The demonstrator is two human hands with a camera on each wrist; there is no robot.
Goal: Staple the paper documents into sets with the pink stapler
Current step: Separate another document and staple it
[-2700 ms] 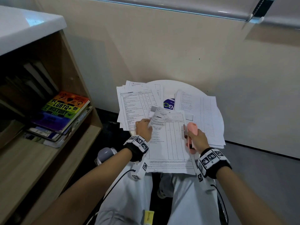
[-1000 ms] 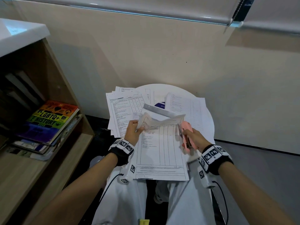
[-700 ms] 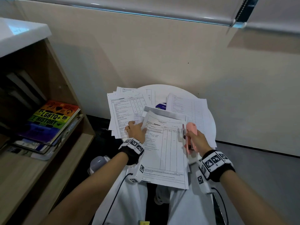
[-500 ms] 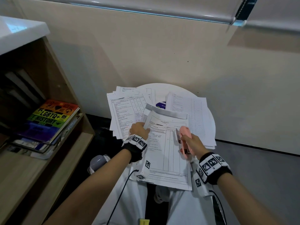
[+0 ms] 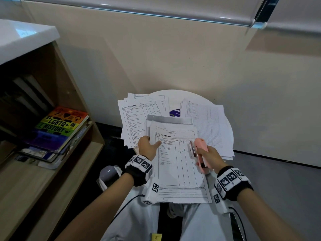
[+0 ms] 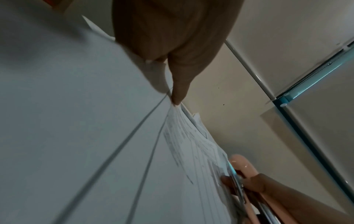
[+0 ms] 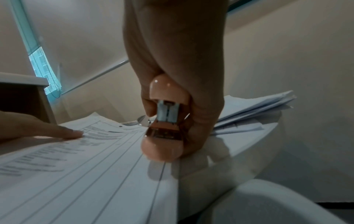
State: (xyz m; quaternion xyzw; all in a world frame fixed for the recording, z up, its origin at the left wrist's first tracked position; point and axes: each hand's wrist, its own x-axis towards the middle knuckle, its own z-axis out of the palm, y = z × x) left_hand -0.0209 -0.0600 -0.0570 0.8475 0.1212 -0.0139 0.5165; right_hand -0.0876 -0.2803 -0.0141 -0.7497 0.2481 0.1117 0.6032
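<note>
Glossy pink plastic stapler, bright metal magazine; matt white printed paper documents; smooth white round table; matt wood-grain shelf.

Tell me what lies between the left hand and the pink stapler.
In the head view, only the printed top sheet spans from the left hand to the pink stapler gripped by the right hand.

Black wristbands, checkered markers, pale trousers
</note>
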